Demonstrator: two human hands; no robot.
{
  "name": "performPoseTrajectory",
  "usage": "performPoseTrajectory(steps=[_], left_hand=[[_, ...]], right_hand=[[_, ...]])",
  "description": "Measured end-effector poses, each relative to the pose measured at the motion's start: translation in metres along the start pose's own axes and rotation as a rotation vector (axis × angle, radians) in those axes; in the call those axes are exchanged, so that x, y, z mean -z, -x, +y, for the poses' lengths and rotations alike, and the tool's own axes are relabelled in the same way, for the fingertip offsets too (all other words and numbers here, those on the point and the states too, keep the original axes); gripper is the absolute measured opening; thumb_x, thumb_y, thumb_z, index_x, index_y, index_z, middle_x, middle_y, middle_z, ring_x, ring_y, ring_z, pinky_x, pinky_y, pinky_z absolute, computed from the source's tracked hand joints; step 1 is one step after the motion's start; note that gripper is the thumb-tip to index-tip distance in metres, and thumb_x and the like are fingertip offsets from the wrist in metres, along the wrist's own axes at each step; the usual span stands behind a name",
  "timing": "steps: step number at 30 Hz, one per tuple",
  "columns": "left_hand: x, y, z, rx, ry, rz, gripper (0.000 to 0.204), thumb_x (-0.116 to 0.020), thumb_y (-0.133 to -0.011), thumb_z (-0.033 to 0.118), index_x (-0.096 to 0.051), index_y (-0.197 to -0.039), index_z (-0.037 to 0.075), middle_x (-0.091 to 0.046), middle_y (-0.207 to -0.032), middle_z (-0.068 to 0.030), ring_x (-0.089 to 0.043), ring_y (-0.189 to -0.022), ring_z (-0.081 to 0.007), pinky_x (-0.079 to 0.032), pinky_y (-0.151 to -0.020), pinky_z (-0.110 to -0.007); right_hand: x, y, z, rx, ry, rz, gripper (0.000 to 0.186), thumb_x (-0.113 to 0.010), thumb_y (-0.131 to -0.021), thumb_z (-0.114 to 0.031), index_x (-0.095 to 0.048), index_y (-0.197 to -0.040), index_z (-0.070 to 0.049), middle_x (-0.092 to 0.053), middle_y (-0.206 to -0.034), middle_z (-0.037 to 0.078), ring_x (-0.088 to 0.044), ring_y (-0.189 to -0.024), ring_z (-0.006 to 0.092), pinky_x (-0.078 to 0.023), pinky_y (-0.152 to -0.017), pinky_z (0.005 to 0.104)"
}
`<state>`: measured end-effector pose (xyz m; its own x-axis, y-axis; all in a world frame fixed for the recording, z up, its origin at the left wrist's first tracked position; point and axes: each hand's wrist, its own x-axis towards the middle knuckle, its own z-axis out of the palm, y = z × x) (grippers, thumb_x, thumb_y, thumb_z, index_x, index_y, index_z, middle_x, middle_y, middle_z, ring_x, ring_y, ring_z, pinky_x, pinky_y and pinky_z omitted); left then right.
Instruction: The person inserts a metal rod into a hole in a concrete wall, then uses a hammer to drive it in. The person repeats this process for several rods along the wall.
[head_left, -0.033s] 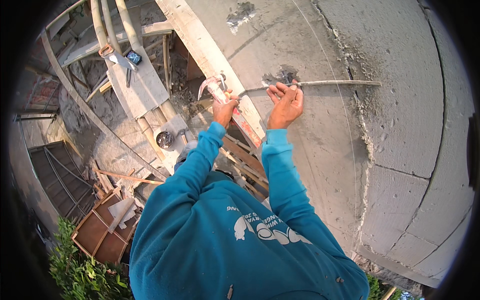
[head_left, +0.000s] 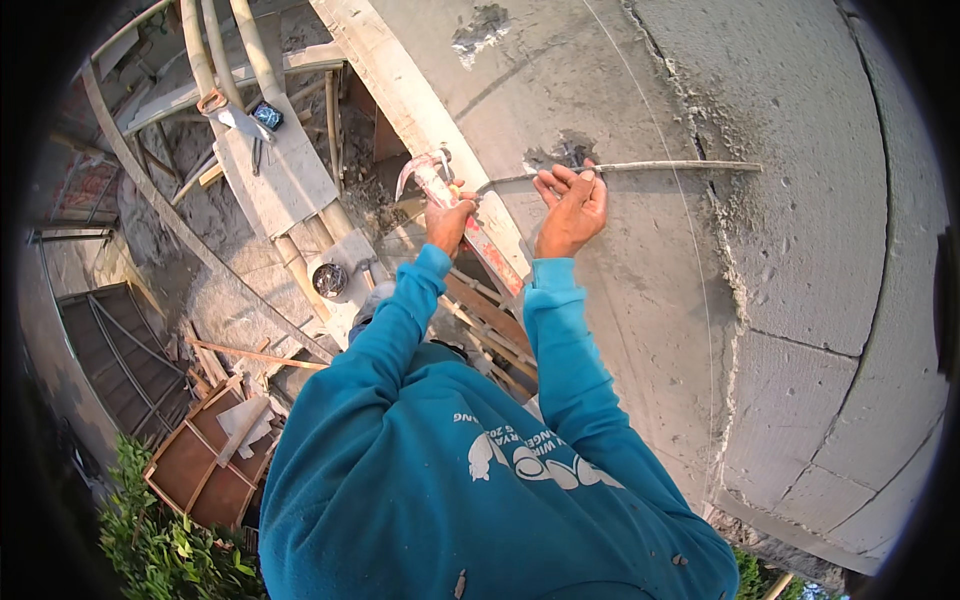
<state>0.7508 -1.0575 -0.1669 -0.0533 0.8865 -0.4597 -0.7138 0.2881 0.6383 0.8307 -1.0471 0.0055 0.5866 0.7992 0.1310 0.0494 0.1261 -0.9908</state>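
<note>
My left hand (head_left: pixel 450 222) is closed around a claw hammer (head_left: pixel 432 182) with a worn red and whitish handle. The hammer's curved claw shows just beyond my fingers, beside the pale edge board (head_left: pixel 470 150) of the wall. To the right, my right hand (head_left: pixel 572 215) has its fingers curled up against a thin grey rod (head_left: pixel 685 165). This rod stretches rightward over the grey plastered surface (head_left: pixel 600 330). Right behind those fingertips is a dark, chipped hole (head_left: pixel 565 150) in the plaster. How the rod sits within the fingers is partly hidden.
On planks to the left lie a handsaw (head_left: pixel 235 118), a small dark blue box (head_left: pixel 268 114) and a dark hand tool (head_left: pixel 257 155). A bucket (head_left: pixel 329 280) stands nearer, beside a small hammer (head_left: pixel 367 272). Bamboo poles (head_left: pixel 257 50) carry the planks. A thin string (head_left: pixel 660 130) crosses the plaster.
</note>
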Motion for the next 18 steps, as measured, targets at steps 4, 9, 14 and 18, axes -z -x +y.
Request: performPoseTrajectory(steps=[4,9,14,18], left_hand=[[0.000,0.003,0.002,0.044,-0.021,0.010,0.046,-0.064,-0.073,-0.003,-0.055,-0.118,0.001,-0.068,-0.095,-0.0079,-0.059,-0.067,-0.0129,-0.050,-0.060,-0.027],[0.001,-0.008,-0.001,0.002,-0.076,-0.030,0.050,-0.062,-0.076,-0.004,-0.052,-0.125,-0.002,-0.068,-0.100,-0.0099,-0.065,-0.082,-0.0166,-0.053,-0.073,-0.029],[0.000,-0.008,0.000,0.016,-0.064,-0.034,0.050,-0.062,-0.076,-0.003,-0.052,-0.125,-0.001,-0.067,-0.100,-0.0093,-0.065,-0.083,-0.0169,-0.053,-0.074,-0.029],[0.000,-0.008,0.001,-0.002,-0.016,-0.031,0.048,-0.063,-0.074,-0.002,-0.054,-0.122,-0.001,-0.067,-0.096,-0.0074,-0.062,-0.075,-0.0138,-0.051,-0.066,-0.027]], right_hand=[[0.003,-0.004,0.002,-0.013,-0.020,-0.003,0.044,-0.046,-0.103,-0.028,-0.044,-0.128,0.007,-0.063,-0.093,0.021,-0.067,-0.078,0.0261,-0.061,-0.073,0.0405],[-0.004,-0.006,0.002,0.028,-0.019,0.006,0.042,-0.045,-0.103,-0.029,-0.047,-0.123,0.008,-0.065,-0.091,0.019,-0.068,-0.075,0.0247,-0.060,-0.071,0.0369],[-0.002,-0.008,0.007,0.032,0.012,0.018,0.038,-0.045,-0.103,-0.027,-0.049,-0.116,0.008,-0.066,-0.095,0.018,-0.068,-0.073,0.0249,-0.060,-0.070,0.0357],[-0.005,-0.007,0.007,0.050,0.057,0.058,0.038,-0.046,-0.103,-0.027,-0.049,-0.121,0.007,-0.066,-0.091,0.016,-0.069,-0.072,0.0237,-0.059,-0.069,0.0346]])
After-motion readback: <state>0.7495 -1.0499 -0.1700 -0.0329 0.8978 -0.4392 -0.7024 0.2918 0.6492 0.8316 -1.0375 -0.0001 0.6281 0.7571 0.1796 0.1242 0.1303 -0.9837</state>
